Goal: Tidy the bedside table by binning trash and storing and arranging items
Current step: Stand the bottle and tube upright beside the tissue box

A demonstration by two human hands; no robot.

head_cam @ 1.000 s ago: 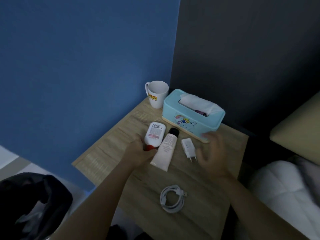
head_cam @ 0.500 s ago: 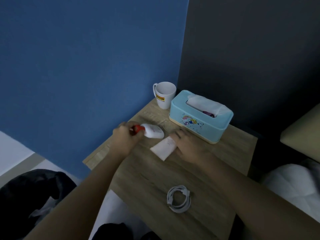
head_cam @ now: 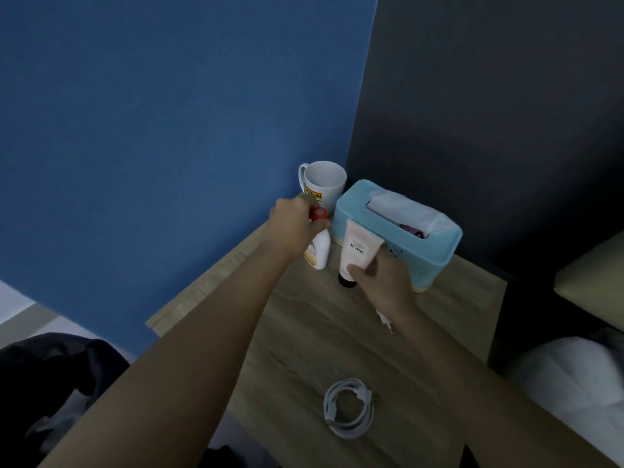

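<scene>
1. Left hand (head_cam: 293, 228) gripped a white bottle (head_cam: 320, 251) by its red cap, near the mug (head_cam: 324, 180).
2. Right hand (head_cam: 381, 282) held a cream tube (head_cam: 358, 248) cap-down before the tissue box (head_cam: 432, 255).
3. Coiled cable (head_cam: 349, 408) lay well apart on the bedside table (head_cam: 304, 332).

The white mug (head_cam: 326, 184) has a yellow label with black letters on it: JOTUN. The pale tube (head_cam: 359, 248) has dark letters that look like "icase". The white bottle (head_cam: 320, 253) has a yellow label too, but its words are too blurry to read.
</scene>
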